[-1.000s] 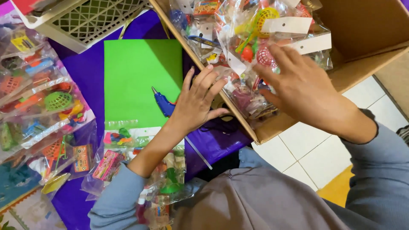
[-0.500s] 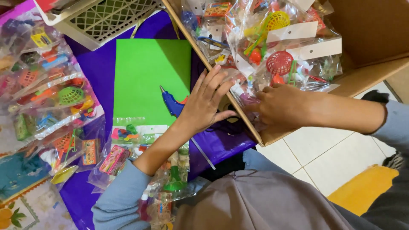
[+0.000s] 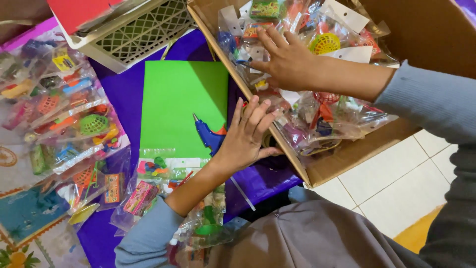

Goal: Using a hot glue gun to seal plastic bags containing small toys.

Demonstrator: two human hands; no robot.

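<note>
- We find our left hand (image 3: pixel 248 134) at the centre of the view, fingers spread and flat, pressed against the outer wall of the cardboard box (image 3: pixel 342 161). It grips nothing.
- Just at 9 o'clock of that hand lies a blue glue gun (image 3: pixel 207 135), its nozzle pointing to 11 o'clock; the heel of the hand touches or overlaps its handle, we cannot tell which.
- The glue gun rests on a green card sheet (image 3: pixel 173 106), which lies on a purple cloth (image 3: pixel 124 92).
- Our right hand (image 3: pixel 285 59) is at 1 o'clock of the left, inside the box, palm down and fingers extended over the clear toy packets (image 3: pixel 332 119) that fill it. It lies on the packets; whether any is pinched beneath, we cannot tell.
- A yellow mesh ball (image 3: pixel 325 43) shows in a packet just at 3 o'clock of the right hand.
- At 9 o'clock of the view, more toy packets (image 3: pixel 64 114) lie spread on the cloth, one holding a green mesh ball (image 3: pixel 94 124).
- At 11 o'clock stands a cream lattice basket (image 3: pixel 144 30) with a red item (image 3: pixel 82 12) on it.
- Further packets (image 3: pixel 148 188) lie at 7 o'clock beneath the left forearm.
</note>
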